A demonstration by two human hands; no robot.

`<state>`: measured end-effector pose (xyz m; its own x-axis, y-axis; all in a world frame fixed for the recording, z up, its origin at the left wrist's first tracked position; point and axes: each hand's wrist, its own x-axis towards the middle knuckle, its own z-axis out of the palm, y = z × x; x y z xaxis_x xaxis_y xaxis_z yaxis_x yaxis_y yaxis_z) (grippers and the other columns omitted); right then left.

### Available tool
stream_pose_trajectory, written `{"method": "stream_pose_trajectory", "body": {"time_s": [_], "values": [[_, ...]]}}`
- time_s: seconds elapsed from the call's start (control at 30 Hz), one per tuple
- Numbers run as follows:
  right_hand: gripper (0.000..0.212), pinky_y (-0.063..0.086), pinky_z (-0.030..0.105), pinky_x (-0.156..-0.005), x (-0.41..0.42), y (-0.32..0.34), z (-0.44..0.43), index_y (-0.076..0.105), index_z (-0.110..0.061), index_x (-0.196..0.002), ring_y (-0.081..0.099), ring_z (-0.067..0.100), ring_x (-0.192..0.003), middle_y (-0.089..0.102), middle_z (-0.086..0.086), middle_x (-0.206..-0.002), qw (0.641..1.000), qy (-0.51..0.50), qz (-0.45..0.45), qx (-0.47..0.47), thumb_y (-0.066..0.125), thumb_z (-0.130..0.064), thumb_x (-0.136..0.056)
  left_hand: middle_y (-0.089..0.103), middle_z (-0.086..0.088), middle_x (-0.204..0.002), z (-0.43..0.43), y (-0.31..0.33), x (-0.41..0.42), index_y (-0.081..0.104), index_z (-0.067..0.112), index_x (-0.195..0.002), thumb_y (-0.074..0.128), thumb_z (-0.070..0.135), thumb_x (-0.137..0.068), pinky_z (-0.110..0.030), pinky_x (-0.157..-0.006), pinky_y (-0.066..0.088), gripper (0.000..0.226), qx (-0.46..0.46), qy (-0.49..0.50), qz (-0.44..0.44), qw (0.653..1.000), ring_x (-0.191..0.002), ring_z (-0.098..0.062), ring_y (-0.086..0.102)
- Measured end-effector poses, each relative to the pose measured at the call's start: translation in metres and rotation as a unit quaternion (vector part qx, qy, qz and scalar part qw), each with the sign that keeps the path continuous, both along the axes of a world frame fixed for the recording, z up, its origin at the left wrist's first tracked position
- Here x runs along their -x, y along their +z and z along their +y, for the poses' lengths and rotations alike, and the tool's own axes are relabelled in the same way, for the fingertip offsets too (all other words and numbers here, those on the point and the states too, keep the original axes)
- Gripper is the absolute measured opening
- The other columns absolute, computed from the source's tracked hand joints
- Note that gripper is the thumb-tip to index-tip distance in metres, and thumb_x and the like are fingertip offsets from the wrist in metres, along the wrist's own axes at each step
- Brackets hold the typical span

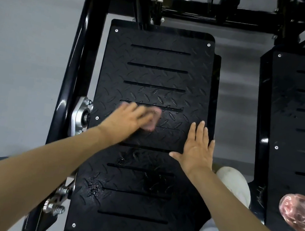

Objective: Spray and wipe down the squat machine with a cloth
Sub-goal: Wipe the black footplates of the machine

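Left hand (126, 120), blurred, presses a pink cloth (153, 121) with spread fingers on the black foot plate (153, 73) at mid-frame. Right hand (197, 149) lies flat beside it, fingers straight.

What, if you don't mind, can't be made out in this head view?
Cloth: motion-blurred and mostly under the left hand; whether the fingers grip or only press it is unclear.
Pink bottle: cut off by the right edge, top unseen.
Second footplate: cut off by the right edge.
White shape: partly behind the right forearm; shoe or knee, unclear.
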<state>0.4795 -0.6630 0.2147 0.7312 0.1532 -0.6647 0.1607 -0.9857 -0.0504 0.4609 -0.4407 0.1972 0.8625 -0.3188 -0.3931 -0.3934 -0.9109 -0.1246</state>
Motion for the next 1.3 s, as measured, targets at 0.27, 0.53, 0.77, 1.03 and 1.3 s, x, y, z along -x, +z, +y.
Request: {"method": "stream_pose_trajectory", "body": {"time_s": [0.27, 0.53, 0.77, 1.03, 1.3], "values": [[0.111, 0.002, 0.048, -0.118, 0.0, -0.002, 0.006, -0.022, -0.006, -0.147, -0.016, 0.031, -0.146, -0.026, 0.016, -0.155, 1.0, 0.004, -0.005, 0.021, 0.052, -0.061, -0.085, 0.037, -0.019, -0.127, 0.025, -0.008, 0.013, 0.026, 0.012, -0.144, 0.056, 0.001, -0.078, -0.044, -0.087, 0.044, 0.073, 0.038, 0.374, -0.081, 0.923, -0.108, -0.035, 0.04], [0.085, 0.004, 0.047, -0.119, 0.004, -0.005, 0.005, -0.015, -0.005, -0.149, -0.01, 0.03, -0.147, -0.019, 0.016, -0.157, 0.999, 0.005, -0.037, 0.026, 0.023, -0.059, -0.096, 0.046, -0.018, -0.125, 0.067, -0.014, 0.032, 0.036, 0.008, -0.144, 0.065, 0.0, -0.073, -0.045, -0.081, 0.049, 0.077, 0.001, 0.205, -0.094, 0.974, -0.099, -0.036, 0.047], [0.082, 0.005, 0.047, -0.119, 0.004, -0.006, 0.01, -0.012, -0.003, -0.15, -0.008, 0.032, -0.147, -0.016, 0.019, -0.157, 0.998, 0.004, -0.045, 0.034, 0.021, -0.057, -0.097, 0.032, -0.015, -0.13, 0.02, -0.005, 0.022, 0.014, 0.007, -0.148, 0.055, 0.009, -0.084, -0.04, -0.087, 0.043, 0.076, 0.006, 0.278, -0.067, 0.958, -0.109, -0.029, 0.039], [0.075, 0.004, 0.046, -0.12, 0.006, -0.007, 0.004, -0.013, -0.006, -0.15, -0.01, 0.029, -0.147, -0.018, 0.015, -0.157, 0.999, 0.003, -0.047, 0.025, 0.02, -0.052, -0.099, 0.033, -0.014, -0.136, 0.039, -0.005, 0.034, 0.014, 0.012, -0.15, 0.061, 0.003, -0.08, -0.046, -0.097, 0.042, 0.085, -0.013, 0.074, -0.03, 0.997, -0.114, -0.032, 0.041], [0.065, 0.002, 0.044, -0.12, 0.003, -0.004, 0.002, -0.004, -0.011, -0.153, -0.007, 0.029, -0.147, -0.013, 0.014, -0.159, 0.998, -0.016, -0.066, 0.005, 0.023, -0.042, -0.102, 0.036, -0.014, -0.125, -0.026, -0.003, 0.035, 0.026, 0.01, -0.144, 0.058, 0.001, -0.082, -0.041, -0.085, 0.048, 0.071, 0.08, 0.215, -0.044, 0.972, -0.106, -0.029, 0.042]]}}
